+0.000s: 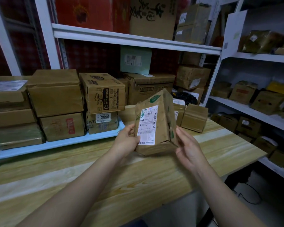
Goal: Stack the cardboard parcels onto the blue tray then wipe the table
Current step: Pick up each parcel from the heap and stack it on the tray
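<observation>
Your left thumb presses on the front of a small cardboard parcel, right at the edge of its white label. The other fingers of your left hand go behind the parcel, so you cannot see them. Your right hand holds the other side: its bent fingers touch the parcel's lower right edge and corner. So both hands grip the parcel, one on each side, and it sits between them.

The parcel stands almost upright and tips a little to the right. It is crumpled and has green marks on it. It is up in the air above the wooden table, not touching it.

To the left, the blue tray lies on the table. Cardboard boxes are piled on it in two or three layers, and one box has a label that reads 2996.

Behind the parcel, to the right, two small boxes stand on the table, close together.

White shelves full of more boxes stand behind and to the right.
</observation>
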Demonstrator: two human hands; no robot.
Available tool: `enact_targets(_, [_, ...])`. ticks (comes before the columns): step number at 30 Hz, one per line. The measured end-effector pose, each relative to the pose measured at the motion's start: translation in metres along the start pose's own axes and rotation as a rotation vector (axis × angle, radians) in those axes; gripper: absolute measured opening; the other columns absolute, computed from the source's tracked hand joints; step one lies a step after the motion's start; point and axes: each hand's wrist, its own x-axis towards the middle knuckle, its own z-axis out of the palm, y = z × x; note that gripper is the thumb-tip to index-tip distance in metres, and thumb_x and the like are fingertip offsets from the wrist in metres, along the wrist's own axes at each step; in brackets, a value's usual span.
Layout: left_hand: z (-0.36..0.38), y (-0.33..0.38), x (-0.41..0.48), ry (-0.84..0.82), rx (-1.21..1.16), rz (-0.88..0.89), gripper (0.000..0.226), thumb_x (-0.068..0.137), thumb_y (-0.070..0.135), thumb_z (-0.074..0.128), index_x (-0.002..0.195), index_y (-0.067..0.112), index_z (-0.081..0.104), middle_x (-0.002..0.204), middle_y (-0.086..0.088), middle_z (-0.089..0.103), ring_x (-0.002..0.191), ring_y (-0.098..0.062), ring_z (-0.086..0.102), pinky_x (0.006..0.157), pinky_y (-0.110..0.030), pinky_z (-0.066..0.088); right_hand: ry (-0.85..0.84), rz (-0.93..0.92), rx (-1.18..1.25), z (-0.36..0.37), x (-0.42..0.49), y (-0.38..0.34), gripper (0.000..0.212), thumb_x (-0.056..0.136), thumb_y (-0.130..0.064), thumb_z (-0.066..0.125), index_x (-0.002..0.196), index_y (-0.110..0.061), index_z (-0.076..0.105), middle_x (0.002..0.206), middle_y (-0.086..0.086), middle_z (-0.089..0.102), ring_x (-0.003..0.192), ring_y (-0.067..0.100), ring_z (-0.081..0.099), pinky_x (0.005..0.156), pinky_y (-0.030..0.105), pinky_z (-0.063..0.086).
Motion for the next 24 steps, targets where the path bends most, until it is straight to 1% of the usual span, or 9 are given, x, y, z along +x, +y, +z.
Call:
enact_targets(2, [0.001,-0.002,0.002,-0.007,-0.003,0.001,0.062,0.091,-0.01,0.05,0.146,0.017,0.039,0.127,0.015,0.054,0.087,0.003,0.061,0.068,-0.016,0.05,-0.037,0.002,-0.018,0.001,-0.002,-0.002,0.039,0.093,-0.005,0.058,0.132,-0.002,0.058,0.128,0.02,0.065,0.126,0.031,0.058,0.109,0.049,0.044])
enact_targets(5, [0.002,-0.007,0.006,-0.05,-0.021,-0.006,0.068,0.087,-0.012,0.049,0.145,0.022,0.042,0.138,0.008,0.055,0.099,-0.011,0.067,0.069,-0.025,0.055,-0.133,-0.016,-0.084,0.003,-0.006,-0.004,0.042,0.088,-0.011,0.062,0.129,-0.012,0.061,0.127,0.016,0.067,0.12,0.028,0.061,0.104,0.047,0.049])
enact_targets(8, [0.004,-0.004,0.003,-0.062,-0.041,-0.007,0.066,0.087,-0.011,0.05,0.143,0.026,0.045,0.135,0.01,0.058,0.094,-0.009,0.065,0.056,-0.018,0.052,-0.21,-0.036,-0.174,0.006,-0.01,-0.005,0.042,0.084,-0.012,0.064,0.125,-0.018,0.065,0.125,0.013,0.068,0.113,0.024,0.063,0.102,0.046,0.049])
enact_targets(11, [0.006,-0.002,-0.001,-0.007,-0.051,0.012,0.063,0.09,-0.008,0.052,0.142,0.027,0.044,0.133,0.015,0.054,0.095,-0.005,0.06,0.065,-0.021,0.047,-0.239,-0.041,-0.199,0.007,-0.01,-0.005,0.041,0.085,-0.011,0.063,0.125,-0.019,0.065,0.126,0.013,0.068,0.113,0.024,0.062,0.101,0.047,0.049])
enact_targets(14, [0.006,-0.001,-0.002,0.059,-0.038,0.068,0.061,0.092,-0.002,0.056,0.144,0.025,0.041,0.137,0.012,0.051,0.098,-0.004,0.059,0.073,-0.022,0.047,-0.217,-0.037,-0.181,0.005,-0.006,-0.003,0.04,0.089,-0.013,0.06,0.129,-0.02,0.062,0.122,0.01,0.069,0.109,0.024,0.063,0.092,0.045,0.052])
enact_targets(18, [0.004,0.0,-0.003,0.153,-0.029,0.132,0.06,0.09,-0.006,0.054,0.142,0.022,0.042,0.129,0.011,0.051,0.082,0.005,0.06,0.066,-0.019,0.05,-0.147,0.071,-0.235,0.001,0.001,-0.001,0.034,0.102,-0.023,0.049,0.134,-0.032,0.057,0.121,0.002,0.072,0.116,0.03,0.064,0.093,0.061,0.051])
enact_targets(20, [0.001,-0.002,-0.002,0.177,-0.018,0.142,0.058,0.089,-0.006,0.055,0.138,0.023,0.045,0.131,0.01,0.053,0.091,0.0,0.061,0.071,-0.025,0.054,-0.146,0.103,-0.279,0.0,0.0,-0.001,0.034,0.102,-0.036,0.044,0.133,-0.032,0.058,0.116,0.0,0.074,0.117,0.031,0.064,0.095,0.063,0.05])
enact_targets(22, [-0.001,-0.004,0.0,0.18,-0.007,0.138,0.059,0.087,-0.005,0.058,0.137,0.024,0.046,0.134,0.009,0.053,0.104,-0.011,0.063,0.082,-0.035,0.057,-0.191,0.098,-0.296,-0.002,-0.003,0.002,0.051,0.094,-0.053,0.044,0.136,-0.026,0.057,0.118,0.003,0.073,0.12,0.03,0.062,0.097,0.059,0.05])
enact_targets(24, [-0.001,-0.005,0.001,0.176,-0.013,0.138,0.06,0.087,-0.005,0.06,0.137,0.024,0.045,0.132,0.009,0.054,0.111,-0.019,0.061,0.09,-0.042,0.055,-0.241,0.051,-0.291,-0.005,-0.003,0.007,0.071,0.082,-0.061,0.059,0.142,-0.024,0.049,0.128,0.005,0.068,0.126,0.028,0.059,0.101,0.057,0.047])
